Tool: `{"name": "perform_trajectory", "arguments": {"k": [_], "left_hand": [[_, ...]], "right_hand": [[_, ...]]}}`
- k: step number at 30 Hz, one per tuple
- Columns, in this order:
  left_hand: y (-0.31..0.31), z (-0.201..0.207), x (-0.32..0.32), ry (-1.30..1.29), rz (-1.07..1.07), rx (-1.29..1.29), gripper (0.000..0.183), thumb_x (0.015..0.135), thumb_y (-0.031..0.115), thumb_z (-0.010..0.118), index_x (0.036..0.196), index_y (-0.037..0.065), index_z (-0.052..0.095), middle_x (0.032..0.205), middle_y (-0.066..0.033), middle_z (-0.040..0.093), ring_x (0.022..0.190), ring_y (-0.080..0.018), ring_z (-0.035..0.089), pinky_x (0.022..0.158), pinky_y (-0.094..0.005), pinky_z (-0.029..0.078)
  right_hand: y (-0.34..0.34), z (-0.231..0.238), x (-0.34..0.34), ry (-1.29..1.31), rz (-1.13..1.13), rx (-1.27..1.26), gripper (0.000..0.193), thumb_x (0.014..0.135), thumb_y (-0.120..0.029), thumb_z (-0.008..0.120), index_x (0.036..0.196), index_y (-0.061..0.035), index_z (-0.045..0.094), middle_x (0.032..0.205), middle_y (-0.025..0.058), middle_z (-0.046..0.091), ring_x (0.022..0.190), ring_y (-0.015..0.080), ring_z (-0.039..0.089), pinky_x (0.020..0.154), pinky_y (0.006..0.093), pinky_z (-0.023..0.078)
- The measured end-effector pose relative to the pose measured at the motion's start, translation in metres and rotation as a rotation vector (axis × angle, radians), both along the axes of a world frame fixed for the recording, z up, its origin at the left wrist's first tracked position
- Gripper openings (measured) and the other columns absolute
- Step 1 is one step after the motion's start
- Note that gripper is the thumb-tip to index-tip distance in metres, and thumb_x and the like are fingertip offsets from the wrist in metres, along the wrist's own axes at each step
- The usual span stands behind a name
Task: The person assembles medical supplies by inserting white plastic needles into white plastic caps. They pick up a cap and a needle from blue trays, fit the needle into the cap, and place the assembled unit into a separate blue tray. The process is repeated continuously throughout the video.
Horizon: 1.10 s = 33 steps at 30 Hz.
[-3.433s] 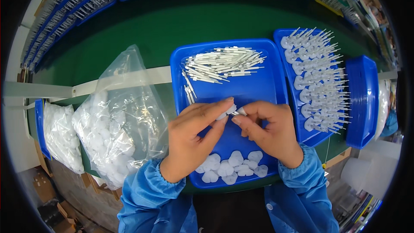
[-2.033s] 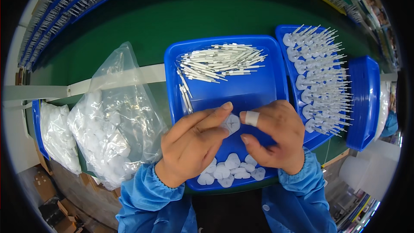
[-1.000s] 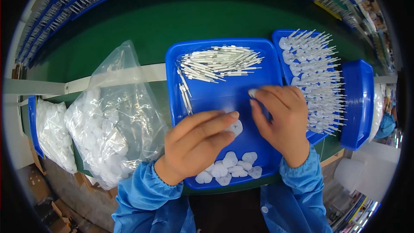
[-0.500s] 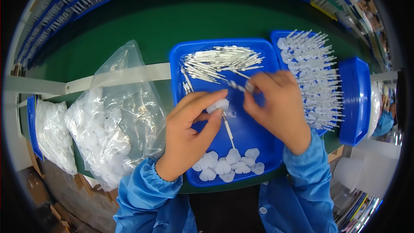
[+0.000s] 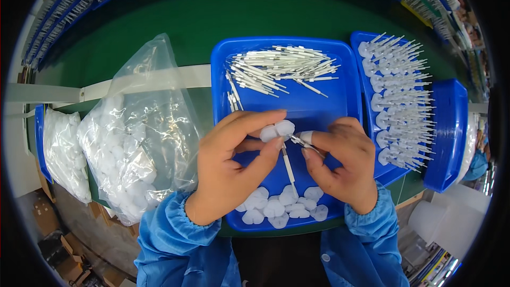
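Over the blue tray [image 5: 334,109], my left hand [image 5: 226,165] pinches a white lobed plastic piece [image 5: 284,128] between thumb and fingertips. A thin white rod [image 5: 288,166] slants down from beneath that piece toward the tray's near end. My right hand [image 5: 348,162] is closed on another slim rod with a metallic tip [image 5: 298,141], whose end meets the right side of the lobed piece; its far part is hidden in the fingers. A pale wrap covers one right fingertip. Loose white rods [image 5: 287,66] lie at the tray's far end, and several lobed pieces [image 5: 276,208] at its near end.
Right of the tray, a second blue tray [image 5: 366,48] carries rows of lobed pieces with rods attached; stacked blue trays [image 5: 449,133] stand beyond. To the left are a clear plastic bag [image 5: 133,154] of white pieces and another filled bag [image 5: 66,154]. The table [image 5: 202,16] is green.
My right hand has come down and nearer, bringing its rod from near the rod pile to the lobed piece. My left hand keeps its hold on that piece. The whole view has shifted slightly.
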<state>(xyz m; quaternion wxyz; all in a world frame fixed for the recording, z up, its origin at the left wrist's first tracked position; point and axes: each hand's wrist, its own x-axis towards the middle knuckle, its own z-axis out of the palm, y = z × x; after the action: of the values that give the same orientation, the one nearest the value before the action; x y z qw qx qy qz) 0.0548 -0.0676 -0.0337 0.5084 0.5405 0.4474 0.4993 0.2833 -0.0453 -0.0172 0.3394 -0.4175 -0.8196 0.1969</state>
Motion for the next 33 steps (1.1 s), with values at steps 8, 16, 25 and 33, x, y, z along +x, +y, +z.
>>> {"name": "perform_trajectory", "arguments": {"k": [8, 16, 25, 33], "left_hand": [[0.005, -0.002, 0.002, 0.068, 0.098, 0.073, 0.045, 0.095, -0.013, 0.077, 0.137, 0.002, 0.078, 0.125, -0.0128, 0.07, 0.108, -0.0182, 0.076, 0.089, -0.029, 0.068], [0.007, 0.0, 0.0, 0.447, 0.068, 0.341, 0.042, 0.085, -0.014, 0.082, 0.125, -0.001, 0.082, 0.119, -0.0141, 0.074, 0.107, -0.0269, 0.077, 0.091, -0.033, 0.063], [0.01, 0.0, -0.001, 0.462, 0.023, 0.34, 0.04, 0.086, -0.012, 0.079, 0.124, 0.0, 0.08, 0.123, -0.017, 0.083, 0.109, -0.029, 0.08, 0.095, -0.0362, 0.062], [0.009, -0.001, 0.003, 0.501, 0.065, 0.386, 0.04, 0.084, -0.007, 0.085, 0.122, 0.004, 0.083, 0.117, -0.0142, 0.084, 0.097, -0.0291, 0.082, 0.084, -0.0371, 0.064]], "right_hand": [[-0.002, 0.001, 0.0, -0.023, -0.058, -0.003, 0.025, 0.083, -0.004, 0.09, 0.107, -0.0074, 0.083, 0.074, 0.002, 0.077, 0.057, 0.0186, 0.066, 0.075, 0.0351, 0.052], [-0.007, 0.0, -0.003, 0.099, -0.03, -0.234, 0.022, 0.087, -0.003, 0.086, 0.109, -0.0025, 0.081, 0.067, 0.0039, 0.069, 0.055, 0.0215, 0.064, 0.067, 0.0354, 0.049], [0.003, 0.004, -0.003, -0.109, -0.042, 0.082, 0.023, 0.085, -0.014, 0.093, 0.103, -0.0059, 0.081, 0.07, 0.0022, 0.07, 0.06, 0.0196, 0.067, 0.066, 0.0349, 0.048], [0.0, -0.001, -0.004, -0.086, -0.054, 0.058, 0.02, 0.086, -0.017, 0.093, 0.098, -0.0065, 0.081, 0.073, 0.0039, 0.074, 0.061, 0.0229, 0.07, 0.064, 0.0373, 0.051]]}}
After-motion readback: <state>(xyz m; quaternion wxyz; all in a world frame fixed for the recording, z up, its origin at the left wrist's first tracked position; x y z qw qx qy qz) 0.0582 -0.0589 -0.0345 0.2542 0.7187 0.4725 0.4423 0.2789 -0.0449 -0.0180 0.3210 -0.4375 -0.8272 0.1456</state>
